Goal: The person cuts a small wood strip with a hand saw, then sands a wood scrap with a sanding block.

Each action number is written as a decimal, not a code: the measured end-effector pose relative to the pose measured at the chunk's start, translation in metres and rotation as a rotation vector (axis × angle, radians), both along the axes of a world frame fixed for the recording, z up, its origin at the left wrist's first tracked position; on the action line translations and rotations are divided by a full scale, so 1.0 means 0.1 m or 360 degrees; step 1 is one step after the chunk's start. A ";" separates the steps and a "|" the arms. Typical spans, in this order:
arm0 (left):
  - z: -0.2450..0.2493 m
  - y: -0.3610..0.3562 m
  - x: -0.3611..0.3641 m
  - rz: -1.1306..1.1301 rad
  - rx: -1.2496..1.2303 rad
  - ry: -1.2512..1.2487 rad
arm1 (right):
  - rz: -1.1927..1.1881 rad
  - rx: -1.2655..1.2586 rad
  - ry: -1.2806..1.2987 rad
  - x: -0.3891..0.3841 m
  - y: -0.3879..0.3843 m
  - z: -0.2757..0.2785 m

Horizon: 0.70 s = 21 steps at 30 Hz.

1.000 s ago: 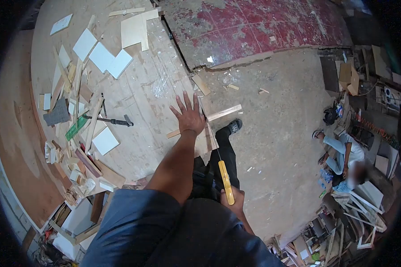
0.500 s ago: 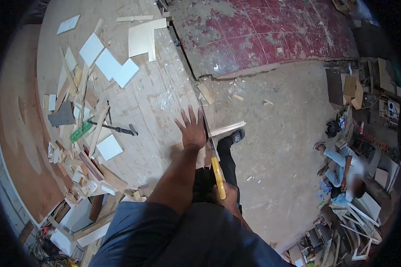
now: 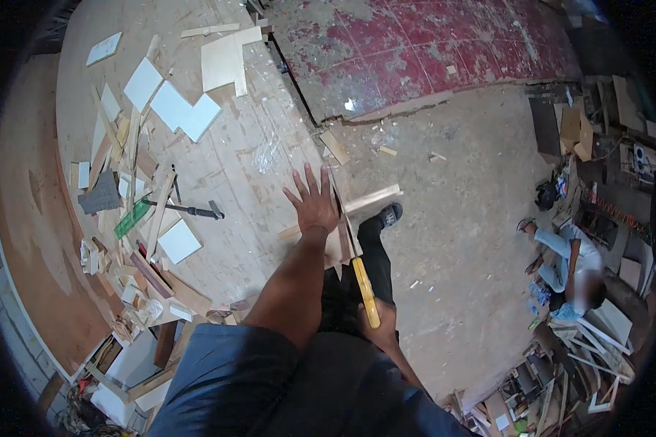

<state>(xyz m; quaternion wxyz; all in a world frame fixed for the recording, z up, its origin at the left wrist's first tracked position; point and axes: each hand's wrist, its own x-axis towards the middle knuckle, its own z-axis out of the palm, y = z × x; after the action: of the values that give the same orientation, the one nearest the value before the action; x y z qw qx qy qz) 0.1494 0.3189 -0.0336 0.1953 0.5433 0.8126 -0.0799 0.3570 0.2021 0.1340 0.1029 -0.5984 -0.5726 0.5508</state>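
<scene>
My left hand (image 3: 317, 209) lies flat with its fingers spread, pressing down on the edge of the pale wooden bench top (image 3: 248, 197). Beneath it, a light wood strip (image 3: 375, 197) sticks out on both sides and overhangs the bench edge. Close to my body, my right hand (image 3: 380, 325) is wrapped round the yellow handle of a handsaw (image 3: 365, 291). The saw's thin blade (image 3: 347, 222) runs forward along the right side of my left hand, crossing the strip. Whether its teeth are in the wood cannot be made out.
Left on the bench lie white board pieces (image 3: 144, 82), a hammer (image 3: 204, 211), a green tool (image 3: 132, 218) and several wood offcuts. A notched pale panel (image 3: 226, 62) sits farther up. To the right, a seated person (image 3: 572, 262) is beside piled scrap (image 3: 598, 357). Small scraps dot the floor.
My right hand and the saw handle have shifted slightly back and to the right. My left hand stays pressed down. The whole view has moved a little.
</scene>
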 end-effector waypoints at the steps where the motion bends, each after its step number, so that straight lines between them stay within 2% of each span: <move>1: 0.02 -0.03 0.02 0.0007 -0.0006 0.0008 | -0.0013 -0.0019 -0.0007 -0.01 -0.04 0.00; 4: -0.01 -0.04 0.03 0.0018 0.0021 -0.0010 | -0.0130 0.0069 0.0110 -0.01 -0.04 0.05; 7: 0.01 -0.02 0.06 0.0030 0.0001 0.0002 | -0.0138 -0.0087 0.0039 0.05 -0.02 0.20; 9: 0.02 0.02 0.04 0.0017 -0.0015 0.0018 | -0.0047 0.0193 0.0070 0.08 -0.07 0.26; 10: 0.03 -0.01 0.06 0.0019 -0.0048 0.0017 | 0.0031 0.0084 -0.0061 0.09 -0.03 0.23; 14: -0.04 -0.06 0.09 0.0023 0.0035 0.0060 | -0.0071 -0.0019 -0.0021 0.14 -0.03 0.08; 21: -0.12 -0.08 0.09 -0.0027 0.0053 0.0174 | -0.0126 0.0020 0.0048 0.20 -0.04 0.53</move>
<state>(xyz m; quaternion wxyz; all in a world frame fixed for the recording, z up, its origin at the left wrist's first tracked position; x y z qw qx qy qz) 0.1580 0.3113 -0.0458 0.1410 0.5480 0.8187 -0.0976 0.3766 0.1983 0.1870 0.1370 -0.6115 -0.5505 0.5516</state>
